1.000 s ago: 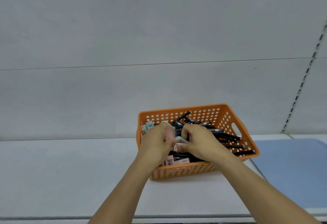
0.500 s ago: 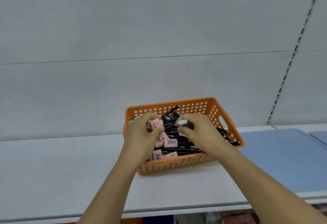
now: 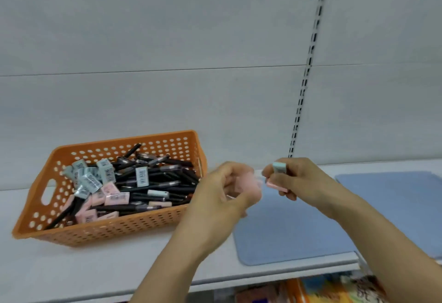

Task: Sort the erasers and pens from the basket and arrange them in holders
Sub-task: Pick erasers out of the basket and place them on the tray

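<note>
Now that both hands have left the basket [image 3: 114,228], they meet over the blue mat [image 3: 294,235], well to the right of it. My left hand [image 3: 222,197] is curled on pink erasers [image 3: 248,184], though blur hides how many. Just beside it, my right hand [image 3: 299,180] pinches a mint eraser [image 3: 279,167] and a pink one [image 3: 276,186]. Behind, pens [image 3: 157,178] and many erasers wait in the basket; no holder shows, so sorting has barely begun.

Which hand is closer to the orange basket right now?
Left. The left hand hovers just off the orange basket's right end, while the right hand is farther right, over the blue mat.
</note>
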The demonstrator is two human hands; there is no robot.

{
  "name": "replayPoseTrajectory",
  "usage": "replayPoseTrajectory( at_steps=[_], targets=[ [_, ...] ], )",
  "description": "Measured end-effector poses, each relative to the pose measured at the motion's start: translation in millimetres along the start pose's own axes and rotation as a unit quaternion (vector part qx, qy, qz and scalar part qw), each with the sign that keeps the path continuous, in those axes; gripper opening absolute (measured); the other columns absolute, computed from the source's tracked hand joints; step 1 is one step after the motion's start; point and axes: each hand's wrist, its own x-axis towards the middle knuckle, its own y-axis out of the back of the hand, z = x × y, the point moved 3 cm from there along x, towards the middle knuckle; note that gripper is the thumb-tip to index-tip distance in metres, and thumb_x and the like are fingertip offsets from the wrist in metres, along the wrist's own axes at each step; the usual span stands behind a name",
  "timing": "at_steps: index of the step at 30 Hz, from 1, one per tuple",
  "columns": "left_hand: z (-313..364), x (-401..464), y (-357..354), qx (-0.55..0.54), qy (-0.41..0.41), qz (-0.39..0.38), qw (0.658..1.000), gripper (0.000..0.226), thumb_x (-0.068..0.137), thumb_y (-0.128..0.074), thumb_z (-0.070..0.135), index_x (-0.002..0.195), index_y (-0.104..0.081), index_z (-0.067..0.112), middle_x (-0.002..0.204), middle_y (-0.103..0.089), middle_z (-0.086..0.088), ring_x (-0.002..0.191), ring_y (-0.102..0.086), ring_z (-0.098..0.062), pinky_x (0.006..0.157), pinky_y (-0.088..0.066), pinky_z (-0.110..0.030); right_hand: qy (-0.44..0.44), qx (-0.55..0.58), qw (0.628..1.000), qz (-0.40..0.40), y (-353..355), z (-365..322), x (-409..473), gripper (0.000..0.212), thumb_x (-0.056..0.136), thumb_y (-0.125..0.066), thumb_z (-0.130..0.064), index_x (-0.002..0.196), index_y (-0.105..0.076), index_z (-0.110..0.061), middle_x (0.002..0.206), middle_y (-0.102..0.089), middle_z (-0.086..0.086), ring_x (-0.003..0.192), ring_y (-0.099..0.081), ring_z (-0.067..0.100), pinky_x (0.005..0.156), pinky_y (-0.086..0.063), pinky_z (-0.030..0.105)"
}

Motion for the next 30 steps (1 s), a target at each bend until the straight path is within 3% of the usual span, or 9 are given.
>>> replayPoseTrajectory(
  at_steps=[4, 6, 9, 11, 13, 16, 20, 25, 30],
  targets=[
    [-35.0, 36.0, -78.4, -0.001, 0.085, -0.040, 0.996, 0.017, 0.080, -0.076, 0.017, 0.092, -0.068, 0.026, 0.089, -0.073, 0.004, 0.070, -0.060, -0.003, 0.061, -0.049, -0.018, -0.053, -0.220, 0.974, 0.006, 54.5, 74.8, 3.1, 0.010, 0.092, -0.055, -0.010, 0.090, -0.064, -0.006, 0.082, -0.062, 0.002, 0.068, -0.053, 0.013, 0.063, -0.043, 0.025],
    [-51.9, 58.5, -108.1, -0.029, 0.113, -0.028, 0.993, 0.015, 0.080, -0.076, 0.011, 0.092, -0.067, 0.017, 0.087, -0.072, -0.004, 0.065, -0.058, -0.008, 0.061, -0.050, -0.020, -0.059, -0.273, 0.960, 0.014, 70.3, 97.4, 5.8, 0.008, 0.089, -0.056, -0.010, 0.083, -0.062, -0.011, 0.080, -0.058, -0.004, 0.074, -0.054, 0.015, 0.065, -0.041, 0.025],
    [-69.5, 90.0, -140.9, -0.066, 0.131, 0.006, 0.989, 0.013, 0.083, -0.073, 0.007, 0.093, -0.064, 0.008, 0.085, -0.069, -0.007, 0.068, -0.059, -0.016, 0.070, -0.051, -0.026, -0.044, -0.299, 0.953, 0.011, 82.1, 111.3, 7.2, 0.008, 0.085, -0.064, -0.017, 0.092, -0.062, -0.020, 0.093, -0.052, -0.006, 0.087, -0.056, 0.015, 0.075, -0.043, 0.025],
    [-78.7, 105.3, -152.2, 0.014, 0.107, 0.002, 0.994, 0.013, 0.086, -0.070, 0.012, 0.097, -0.064, 0.009, 0.095, -0.070, -0.006, 0.079, -0.061, -0.014, 0.071, -0.047, -0.013, -0.021, -0.315, 0.949, -0.018, 87.3, 113.6, 4.8, 0.013, 0.079, -0.069, -0.022, 0.082, -0.058, -0.027, 0.090, -0.048, -0.007, 0.083, -0.053, 0.013, 0.068, -0.040, 0.021],
    [-85.7, 113.1, -151.5, 0.192, 0.068, -0.021, 0.979, 0.020, 0.088, -0.067, 0.017, 0.108, -0.065, 0.018, 0.110, -0.067, 0.003, 0.097, -0.058, -0.008, 0.075, -0.040, -0.005, -0.005, -0.349, 0.936, -0.053, 93.9, 116.6, 1.2, 0.021, 0.076, -0.071, -0.027, 0.072, -0.050, -0.026, 0.087, -0.045, -0.007, 0.078, -0.049, 0.009, 0.061, -0.035, 0.019],
    [-93.2, 116.2, -137.2, 0.297, 0.029, -0.057, 0.953, 0.036, 0.090, -0.063, 0.017, 0.123, -0.061, 0.029, 0.120, -0.059, 0.008, 0.107, -0.054, -0.010, 0.093, -0.039, -0.018, 0.003, -0.396, 0.916, -0.067, 101.8, 122.7, -2.5, 0.019, 0.084, -0.064, -0.033, 0.095, -0.058, -0.019, 0.104, -0.051, -0.002, 0.091, -0.052, 0.013, 0.077, -0.043, 0.028],
    [-96.7, 118.9, -133.6, 0.319, 0.017, -0.107, 0.942, 0.044, 0.084, -0.071, 0.019, 0.124, -0.061, 0.034, 0.112, -0.057, 0.013, 0.090, -0.052, 0.003, 0.085, -0.041, -0.011, 0.011, -0.414, 0.910, -0.020, 104.4, 130.2, -5.5, 0.028, 0.093, -0.056, -0.041, 0.118, -0.059, -0.029, 0.106, -0.053, -0.007, 0.100, -0.054, 0.014, 0.079, -0.042, 0.027],
    [-91.3, 134.7, -153.3, 0.294, 0.055, -0.051, 0.953, 0.028, 0.078, -0.074, 0.013, 0.103, -0.069, 0.024, 0.094, -0.067, 0.008, 0.077, -0.059, -0.007, 0.083, -0.052, -0.025, 0.008, -0.373, 0.924, 0.081, 106.9, 139.6, -11.5, 0.032, 0.093, -0.055, -0.046, 0.122, -0.052, -0.033, 0.106, -0.056, -0.014, 0.099, -0.055, 0.010, 0.074, -0.041, 0.024],
    [-85.5, 145.1, -180.2, 0.273, 0.049, -0.065, 0.959, 0.025, 0.080, -0.072, 0.013, 0.104, -0.071, 0.018, 0.099, -0.070, 0.004, 0.084, -0.062, -0.011, 0.086, -0.052, -0.028, 0.044, -0.360, 0.930, 0.058, 104.4, 141.2, -9.9, 0.026, 0.091, -0.060, -0.038, 0.116, -0.056, -0.032, 0.103, -0.053, -0.015, 0.099, -0.051, 0.007, 0.079, -0.041, 0.022]
  ],
)
